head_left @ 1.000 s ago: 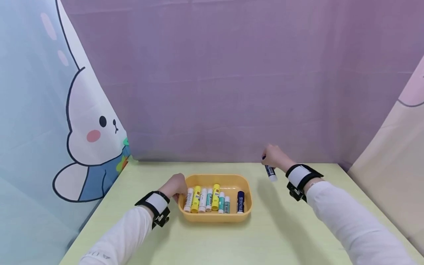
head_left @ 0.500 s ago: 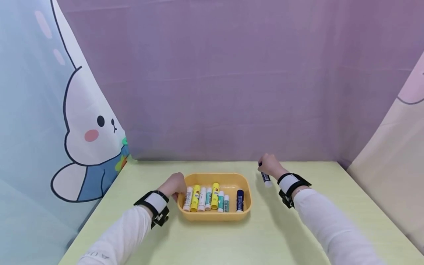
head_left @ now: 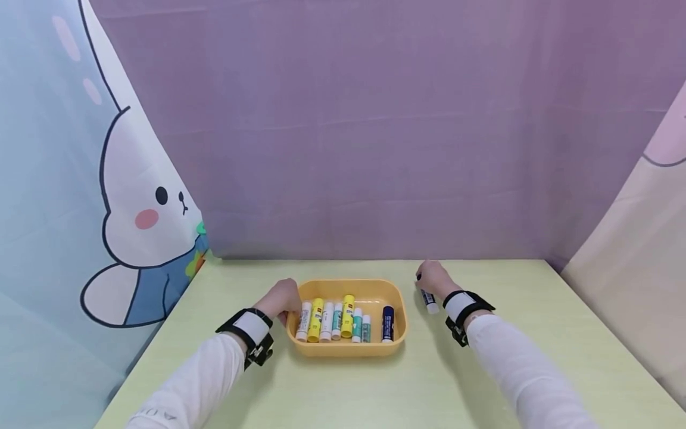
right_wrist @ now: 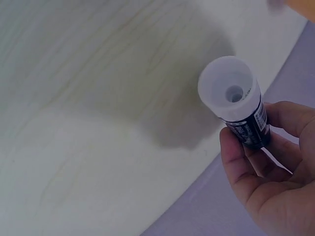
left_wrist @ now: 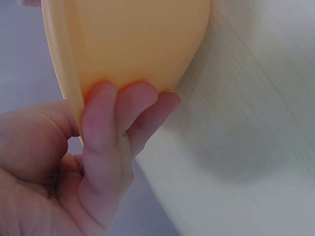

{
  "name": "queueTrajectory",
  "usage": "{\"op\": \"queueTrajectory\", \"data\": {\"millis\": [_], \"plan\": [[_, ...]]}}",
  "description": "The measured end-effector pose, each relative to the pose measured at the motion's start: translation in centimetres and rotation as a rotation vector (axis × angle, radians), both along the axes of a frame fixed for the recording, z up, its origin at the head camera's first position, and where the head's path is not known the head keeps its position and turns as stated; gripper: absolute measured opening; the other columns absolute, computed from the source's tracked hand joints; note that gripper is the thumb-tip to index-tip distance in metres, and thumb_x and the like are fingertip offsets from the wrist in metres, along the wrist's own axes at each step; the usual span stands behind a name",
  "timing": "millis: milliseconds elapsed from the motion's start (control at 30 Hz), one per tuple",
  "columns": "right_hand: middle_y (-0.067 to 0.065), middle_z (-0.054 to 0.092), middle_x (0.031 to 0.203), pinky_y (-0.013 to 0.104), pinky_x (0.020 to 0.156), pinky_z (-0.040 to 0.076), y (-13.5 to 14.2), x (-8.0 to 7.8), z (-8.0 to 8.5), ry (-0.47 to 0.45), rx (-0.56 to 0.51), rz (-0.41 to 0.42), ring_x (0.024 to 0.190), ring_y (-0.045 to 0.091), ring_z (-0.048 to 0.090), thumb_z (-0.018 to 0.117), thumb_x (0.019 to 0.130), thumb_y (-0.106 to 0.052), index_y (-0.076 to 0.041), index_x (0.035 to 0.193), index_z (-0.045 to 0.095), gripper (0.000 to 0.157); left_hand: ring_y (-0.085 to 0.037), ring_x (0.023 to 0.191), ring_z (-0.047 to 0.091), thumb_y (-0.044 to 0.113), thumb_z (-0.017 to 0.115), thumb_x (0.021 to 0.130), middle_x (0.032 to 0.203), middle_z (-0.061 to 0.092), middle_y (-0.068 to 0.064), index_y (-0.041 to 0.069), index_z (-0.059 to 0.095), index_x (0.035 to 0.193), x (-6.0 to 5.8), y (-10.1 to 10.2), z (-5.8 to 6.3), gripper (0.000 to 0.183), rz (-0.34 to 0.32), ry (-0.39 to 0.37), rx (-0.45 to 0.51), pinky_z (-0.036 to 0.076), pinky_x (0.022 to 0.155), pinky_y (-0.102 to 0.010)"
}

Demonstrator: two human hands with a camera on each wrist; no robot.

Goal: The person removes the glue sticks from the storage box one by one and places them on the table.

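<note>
My left hand (head_left: 285, 299) grips the left end of a yellow-orange plastic tray (head_left: 351, 350), thumb inside the rim and fingers against the outer wall (left_wrist: 142, 44). Several glue sticks lie side by side in the tray: white ones, yellow ones (head_left: 315, 320), teal ones (head_left: 356, 325), and a dark blue glue stick (head_left: 388, 323) apart at the right. Beyond the tray's right end, my right hand (head_left: 435, 279) pinches another dark blue glue stick (head_left: 429, 301) between thumb and fingers. In the right wrist view its white hollow base (right_wrist: 229, 86) faces the camera, tilted.
The tray stands on a pale green-yellow table (head_left: 343, 387). A purple cloth backdrop (head_left: 375, 131) hangs behind the table's far edge. A cartoon-printed cloth (head_left: 145, 238) is at the left, and a cream and pink one (head_left: 638, 268) at the right.
My right hand has moved down and slightly left with the dark blue glue stick, closer to the table. The left hand keeps its grip on the tray, which has stayed in place.
</note>
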State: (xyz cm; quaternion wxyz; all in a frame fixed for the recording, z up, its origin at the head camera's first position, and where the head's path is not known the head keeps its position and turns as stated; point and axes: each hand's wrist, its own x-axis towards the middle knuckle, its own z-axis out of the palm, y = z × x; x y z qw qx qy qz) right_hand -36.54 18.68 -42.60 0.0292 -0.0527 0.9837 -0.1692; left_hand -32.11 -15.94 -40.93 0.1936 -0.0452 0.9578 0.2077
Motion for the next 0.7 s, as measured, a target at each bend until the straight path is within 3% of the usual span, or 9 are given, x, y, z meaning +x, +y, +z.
{"op": "queueTrajectory", "data": {"millis": [133, 267, 367, 433, 533, 600, 700], "plan": [[0.023, 0.066, 0.102, 0.033, 0.066, 0.056, -0.1, -0.3, -0.5, -0.034, -0.002, -0.01, 0.076, 0.025, 0.065, 0.063, 0.083, -0.004, 0.007, 0.102, 0.068, 0.023, -0.022, 0.047, 0.063, -0.003, 0.066, 0.08, 0.075, 0.059, -0.016, -0.01, 0.052, 0.107, 0.3, -0.1, 0.1, 0.031, -0.006, 0.003, 0.009, 0.054, 0.044, -0.028], [0.014, 0.067, 0.079, 0.027, 0.053, 0.05, 0.0, 0.0, -0.7, -0.03, -0.007, 0.017, 0.059, 0.018, 0.058, 0.061, 0.081, -0.002, 0.004, 0.084, 0.07, 0.011, -0.022, 0.047, 0.063, -0.004, 0.064, 0.08, 0.075, 0.059, -0.016, -0.011, 0.052, 0.108, 0.4, -0.1, 0.3, 0.032, -0.009, 0.012, 0.015, 0.054, 0.044, -0.028], [0.003, 0.052, 0.057, 0.022, 0.046, 0.037, 0.2, 0.1, -1.0, -0.025, -0.031, 0.023, 0.047, 0.013, 0.043, 0.059, 0.079, 0.001, 0.0, 0.064, 0.06, 0.015, -0.022, 0.048, 0.063, -0.004, 0.065, 0.079, 0.078, 0.058, -0.016, -0.01, 0.052, 0.106, 0.4, 0.0, 0.3, 0.03, -0.006, 0.013, 0.011, 0.054, 0.044, -0.028], [0.0, 0.044, 0.054, 0.021, 0.046, 0.033, 0.3, 0.1, -1.1, -0.032, -0.036, 0.007, 0.047, 0.011, 0.038, 0.058, 0.08, 0.002, -0.004, 0.061, 0.056, 0.02, -0.022, 0.049, 0.063, -0.003, 0.066, 0.079, 0.079, 0.057, -0.016, -0.009, 0.052, 0.105, 0.4, 0.0, 0.3, 0.03, -0.005, 0.014, 0.012, 0.054, 0.044, -0.028], [0.002, 0.051, 0.059, 0.022, 0.047, 0.036, 0.4, 0.3, -1.4, -0.014, -0.014, 0.006, 0.049, 0.012, 0.042, 0.059, 0.079, 0.002, 0.0, 0.067, 0.061, 0.013, -0.022, 0.049, 0.063, -0.003, 0.066, 0.079, 0.079, 0.057, -0.016, -0.009, 0.052, 0.104, 0.4, 0.0, 0.3, 0.029, -0.004, 0.01, 0.011, 0.054, 0.044, -0.028], [0.007, 0.063, 0.07, 0.023, 0.051, 0.044, 0.3, 0.4, -1.4, -0.012, 0.004, 0.002, 0.056, 0.014, 0.052, 0.061, 0.08, 0.0, 0.002, 0.08, 0.068, 0.008, -0.022, 0.049, 0.063, -0.003, 0.066, 0.079, 0.079, 0.058, -0.016, -0.009, 0.052, 0.105, 0.5, 0.0, 0.4, 0.03, 0.002, 0.004, 0.012, 0.054, 0.044, -0.028], [0.01, 0.067, 0.078, 0.025, 0.053, 0.046, 0.2, 0.4, -1.4, -0.016, 0.007, 0.002, 0.06, 0.016, 0.055, 0.061, 0.081, -0.001, 0.002, 0.086, 0.069, 0.01, -0.022, 0.048, 0.063, -0.003, 0.066, 0.08, 0.079, 0.058, -0.016, -0.009, 0.052, 0.105, 0.5, 0.0, 0.6, 0.029, 0.003, 0.0, 0.012, 0.055, 0.045, -0.028]]}}
